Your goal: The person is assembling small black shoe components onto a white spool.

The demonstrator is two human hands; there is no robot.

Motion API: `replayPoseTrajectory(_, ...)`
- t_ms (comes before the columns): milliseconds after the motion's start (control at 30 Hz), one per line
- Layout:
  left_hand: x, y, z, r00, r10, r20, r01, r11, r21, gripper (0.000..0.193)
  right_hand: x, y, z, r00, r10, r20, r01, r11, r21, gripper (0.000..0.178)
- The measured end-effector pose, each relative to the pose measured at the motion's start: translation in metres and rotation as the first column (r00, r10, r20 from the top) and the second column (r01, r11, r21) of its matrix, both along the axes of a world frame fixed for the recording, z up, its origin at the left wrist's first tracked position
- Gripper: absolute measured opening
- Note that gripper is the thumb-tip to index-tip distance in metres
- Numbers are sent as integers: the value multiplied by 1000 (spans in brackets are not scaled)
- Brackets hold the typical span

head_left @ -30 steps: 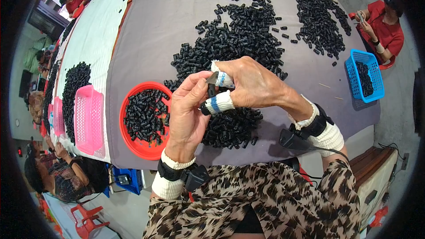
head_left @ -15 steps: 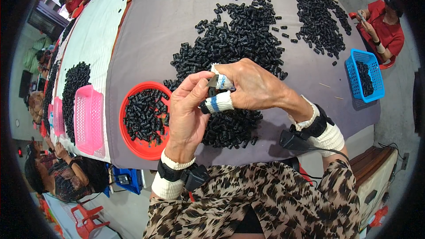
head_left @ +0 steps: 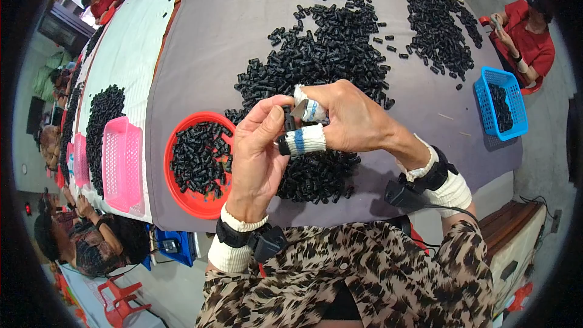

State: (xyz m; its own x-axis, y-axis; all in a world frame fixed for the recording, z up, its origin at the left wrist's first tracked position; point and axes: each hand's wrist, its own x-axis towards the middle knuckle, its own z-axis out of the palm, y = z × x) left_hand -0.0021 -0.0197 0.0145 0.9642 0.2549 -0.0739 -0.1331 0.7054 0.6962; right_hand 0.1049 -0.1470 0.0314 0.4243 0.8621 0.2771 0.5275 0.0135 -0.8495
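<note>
Between the thumb and fingers of my left hand [head_left: 256, 155] stands a small black cylindrical plastic piece [head_left: 288, 120]. My right hand [head_left: 355, 116] is closed close beside it, with white cloth sleeves [head_left: 305, 140] marked in blue on its thumb and a finger. A small grey blade [head_left: 299, 108] sticks out from my right fingers toward the top of the piece; its grip is hidden. I cannot tell whether the blade touches the piece. Both hands are above a big pile of similar black pieces [head_left: 316, 54].
To the left of my left hand stands a red round tray [head_left: 172, 191] of black pieces. A pink basket [head_left: 121, 170] lies farther left, a blue basket [head_left: 519, 109] at the right edge. More piles [head_left: 434, 30] cover the grey-clothed table [head_left: 206, 42]. Another person [head_left: 528, 36] sits at the far right.
My right hand has shifted slightly right, and the blade has moved away from my left fingertips. More of the black piece now shows between my left thumb and fingers.
</note>
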Motion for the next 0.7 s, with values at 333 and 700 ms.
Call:
replayPoseTrajectory(333,-1,3,-8,998,-43,40,43,999,-11,22,2,3,3,1000,-1,8,2,993,-117,37)
replayPoseTrajectory(700,0,0,-6,1000,-13,17,13,999,44,20,6,3,-11,997,22,73,-13,994,-113,33)
